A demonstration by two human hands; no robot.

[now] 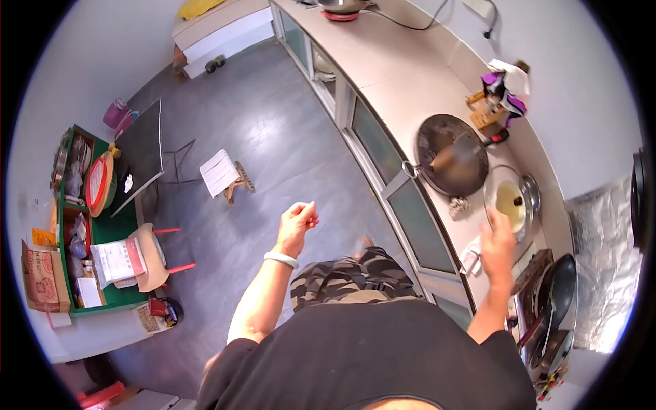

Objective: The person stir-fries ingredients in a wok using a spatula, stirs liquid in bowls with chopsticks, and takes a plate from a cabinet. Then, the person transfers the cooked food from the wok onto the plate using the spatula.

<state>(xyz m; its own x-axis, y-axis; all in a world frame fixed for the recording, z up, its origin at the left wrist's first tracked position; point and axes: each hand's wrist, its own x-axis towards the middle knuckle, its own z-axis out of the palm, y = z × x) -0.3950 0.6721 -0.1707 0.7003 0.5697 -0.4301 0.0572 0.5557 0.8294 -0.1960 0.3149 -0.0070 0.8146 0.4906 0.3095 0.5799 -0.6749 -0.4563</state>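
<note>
My left hand (298,225) is raised over the floor, its fingers curled together, with a pale bracelet on the wrist. No object shows in it. Over the counter's near part, my right hand (499,239) is blurred and reaches to the front edge of a glass-lidded pot (509,199) with pale yellow contents. Whether its fingers hold anything is unclear. Beyond the pot sits a dark round wok (444,147) with a blurred brownish thing over it. A white cloth (471,257) lies at the counter edge beside my right hand.
The counter (403,68) runs along the right, with a knife block (486,116) by the wall. Pans (562,283) stand at the lower right. On the floor are a small stool (220,174) and a chair (150,258) by a green shelf (82,311).
</note>
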